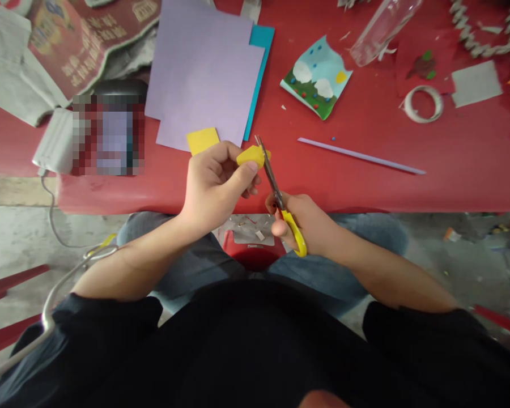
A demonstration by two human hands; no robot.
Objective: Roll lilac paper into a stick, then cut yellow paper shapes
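Between the thumb and fingers of my left hand [216,184] is a small yellow paper piece [250,156], held just past the table's front edge side. My right hand [306,224] grips yellow-handled scissors [272,175], their blades pointing up and away from me. The blades meet the right end of the yellow piece, and a bit of yellow shows beyond them. Behind my left hand a yellow paper square [203,140] lies partly over the lower edge of the purple sheets [204,73]. A teal sheet [259,85] sticks out from under the purple ones.
On the red table [221,195] lie a purple strip [361,154], a painted paper [318,79], a tape roll [424,104], a clear bottle [382,31] and a grey card [476,84]. A white power bank [57,140] with a cable sits left, near crumpled packaging [80,45].
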